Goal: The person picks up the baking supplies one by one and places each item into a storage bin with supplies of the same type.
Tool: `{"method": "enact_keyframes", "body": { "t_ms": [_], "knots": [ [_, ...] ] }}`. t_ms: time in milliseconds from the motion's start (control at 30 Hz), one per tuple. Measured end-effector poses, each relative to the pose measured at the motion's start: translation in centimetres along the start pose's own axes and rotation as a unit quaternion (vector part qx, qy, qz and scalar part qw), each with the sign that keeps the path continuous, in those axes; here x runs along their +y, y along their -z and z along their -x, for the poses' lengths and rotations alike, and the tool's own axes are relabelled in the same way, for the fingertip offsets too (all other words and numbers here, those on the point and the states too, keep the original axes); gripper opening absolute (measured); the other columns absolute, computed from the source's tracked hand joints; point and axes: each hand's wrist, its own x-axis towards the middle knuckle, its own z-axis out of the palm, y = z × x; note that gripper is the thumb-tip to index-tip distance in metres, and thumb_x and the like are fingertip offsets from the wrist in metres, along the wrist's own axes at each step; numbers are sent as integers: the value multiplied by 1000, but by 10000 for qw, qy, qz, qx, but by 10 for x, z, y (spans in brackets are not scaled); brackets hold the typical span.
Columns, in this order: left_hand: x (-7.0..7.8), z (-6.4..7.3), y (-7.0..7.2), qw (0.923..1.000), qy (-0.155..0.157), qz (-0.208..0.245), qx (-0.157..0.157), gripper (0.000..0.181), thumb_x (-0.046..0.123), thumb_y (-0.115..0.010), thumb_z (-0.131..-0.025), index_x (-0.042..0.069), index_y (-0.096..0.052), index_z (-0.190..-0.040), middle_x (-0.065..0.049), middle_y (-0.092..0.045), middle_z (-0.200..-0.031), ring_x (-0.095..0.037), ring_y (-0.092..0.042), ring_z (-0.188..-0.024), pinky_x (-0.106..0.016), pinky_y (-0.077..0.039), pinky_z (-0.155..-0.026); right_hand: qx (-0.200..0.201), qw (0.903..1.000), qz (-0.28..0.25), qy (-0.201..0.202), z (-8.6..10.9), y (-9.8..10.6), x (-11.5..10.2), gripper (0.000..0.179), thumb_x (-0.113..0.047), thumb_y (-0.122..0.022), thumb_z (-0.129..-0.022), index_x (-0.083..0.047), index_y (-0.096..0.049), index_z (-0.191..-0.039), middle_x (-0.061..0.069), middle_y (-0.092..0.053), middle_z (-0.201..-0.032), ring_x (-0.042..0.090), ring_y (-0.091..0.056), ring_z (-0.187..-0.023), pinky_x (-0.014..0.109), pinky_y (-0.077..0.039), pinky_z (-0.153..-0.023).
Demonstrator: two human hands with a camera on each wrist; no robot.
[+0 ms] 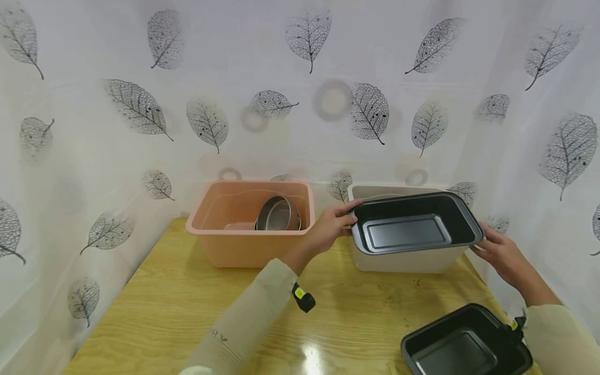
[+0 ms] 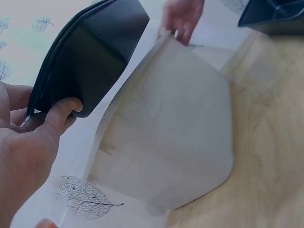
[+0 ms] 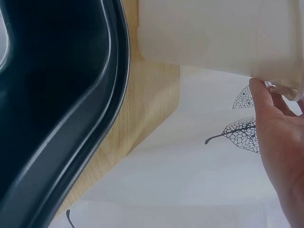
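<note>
A dark rectangular loaf pan is held over the white bin, tilted so that its inside shows in the head view. My left hand pinches the left end of its rim, thumb on the near side; the left wrist view shows this thumb against the pan's outer wall. At the bin's right end, my right hand grips the bin near its rim, as the right wrist view shows with the thumb on the wall. The pan hides most of the bin's opening.
On the left of the wooden table stands a pink-orange bin with round metal tins in it. A second dark baking pan lies at the front right, under my right forearm. A leaf-patterned curtain hangs behind and at both sides.
</note>
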Motion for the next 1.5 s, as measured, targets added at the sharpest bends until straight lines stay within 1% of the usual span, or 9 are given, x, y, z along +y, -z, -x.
{"method": "enact_keyframes", "body": {
  "t_ms": [233,400,567,767,867,1000,1167,1433,1500],
  "knots": [
    [7,-28,4,9990,50,-450,31,50,5,-51,-105,25,-50,-151,-12,-41,-156,-24,-55,-126,-43,-56,-100,72,9995,-216,-198,5,1,-1,72,-11,-44,-109,-11,6,-161,-7,25,-165,-24,-48,-111,6,-52,-87],
    [9,-50,6,9988,90,-457,124,50,4,-52,-104,25,-51,-150,-3,-35,-163,-22,-52,-135,-42,-56,-99,100,9995,-6,-309,6,2,-1,71,-15,-43,-109,-13,4,-162,-7,27,-164,-26,-40,-120,5,-50,-89],
    [10,-70,7,9987,120,-489,117,51,2,-53,-103,22,-51,-149,-4,-46,-154,-14,-60,-103,-31,-55,-79,186,9988,180,-422,5,2,-1,71,-17,-45,-109,-13,3,-162,-3,25,-165,-26,-45,-112,5,-50,-87],
    [10,-86,10,9967,113,-806,57,52,0,-51,-102,16,-47,-152,-5,-54,-133,-10,-47,-77,-30,-41,-67,289,9949,732,-632,4,1,-1,72,-20,-45,-109,-10,4,-161,4,28,-165,7,-10,-153,3,-49,-87],
    [8,-92,12,9954,141,-939,92,53,0,-51,-103,15,-46,-153,-3,-50,-146,-11,-47,-77,-29,-42,-68,339,9915,1076,-650,3,1,-2,72,-23,-45,-109,-10,3,-162,9,25,-165,-3,-26,-145,4,-49,-87],
    [3,-99,14,9928,182,-1185,75,53,1,-51,-103,16,-45,-154,-10,-47,-150,-13,-42,-72,-31,-43,-70,352,9913,1135,-560,2,0,-2,72,-22,-46,-109,-8,1,-161,13,22,-166,-26,-45,-106,5,-50,-86],
    [2,-105,14,9888,294,-1462,20,55,2,-52,-102,15,-42,-155,-16,-43,-153,-14,-47,-79,-30,-47,-73,321,9944,908,-440,3,-1,-1,71,-18,-46,-109,-7,1,-161,9,21,-167,-26,-46,-106,5,-50,-87],
    [2,-114,14,9855,411,-1646,47,55,3,-52,-103,15,-41,-155,-19,-40,-156,-26,-55,-112,-35,-53,-89,318,9970,615,-340,3,-2,-2,72,-17,-47,-108,-8,0,-162,7,20,-167,-26,-47,-105,5,-50,-88],
    [0,-116,14,9842,422,-1718,38,55,3,-54,-102,16,-43,-155,-19,-50,-145,-23,-56,-103,-34,-52,-86,336,9964,689,-368,3,-3,-3,71,-18,-47,-108,-8,-1,-162,7,21,-167,-25,-46,-109,5,-50,-88]
  ]
}}
